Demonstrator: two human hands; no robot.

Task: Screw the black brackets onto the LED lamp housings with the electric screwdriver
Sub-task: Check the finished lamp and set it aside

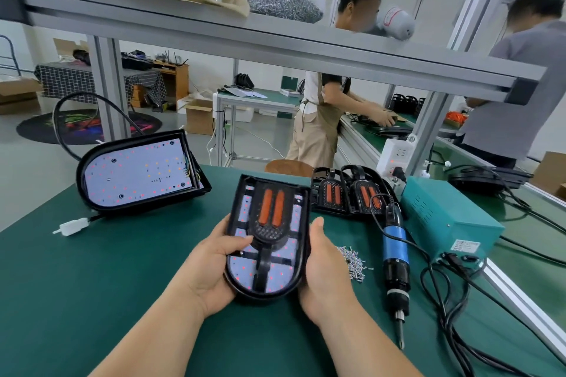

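- The left hand (214,269) grips the near LED lamp housing (295,217) from its left side, thumb laid across the top and fingers curled beneath.
- The right hand (324,266) clasps the same housing along its right rim, thumb up against the edge and fingers underneath.
- The housing sits between the two hands over the middle of the green table mat (92,285), rounded end toward the person. A black bracket (269,214) with two orange strips lies on its LED board. Whether the housing touches the mat cannot be told.
- Open room: a wide bare stretch of mat lies left of the hands and toward the near edge. The right side is crowded.
- Edges: the mat's far edge runs just behind the second lamp housing (137,174), which stands tilted at far left. An aluminium rail (520,306) bounds the right side.
- Lamp housings: two.
- Brackets: three, counting two spare brackets (346,193) side by side beyond the right hand.
- Electric screwdriver (395,257): one, lying flat right of the right hand, bit toward the person.
- Screw pile (353,260): one, between the right hand and the screwdriver.
- Teal power box (444,217): one, beside the rail, with black cables (453,315) looped in front of it.
- White connector (72,226): one, on the mat at far left.
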